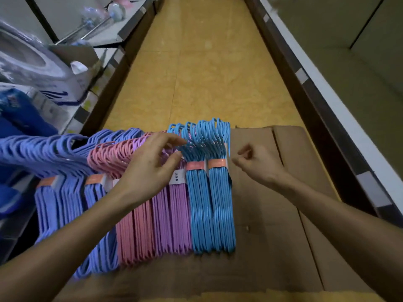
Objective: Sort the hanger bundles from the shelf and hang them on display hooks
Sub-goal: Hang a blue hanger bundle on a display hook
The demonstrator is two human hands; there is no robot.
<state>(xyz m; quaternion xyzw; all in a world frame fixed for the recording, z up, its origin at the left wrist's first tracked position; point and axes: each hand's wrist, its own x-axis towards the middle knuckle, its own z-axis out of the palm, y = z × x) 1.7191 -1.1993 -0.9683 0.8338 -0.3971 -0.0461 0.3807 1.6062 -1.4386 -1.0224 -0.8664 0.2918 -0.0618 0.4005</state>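
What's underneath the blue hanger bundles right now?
The blue hanger bundles lie flat on a brown cardboard box, beside the purple bundles. Cardboard shows to their right and in front. Whatever is directly beneath them, or inside the box, is covered.

A flattened cardboard box [272, 214] lies on a yellow tiled floor [196, 73] in an aisle. At left, blue packages [19, 118], a white wrapped item [28, 59] and metal rods [87, 29]. At right, pale panels [349, 51] above a dark base [305, 94].
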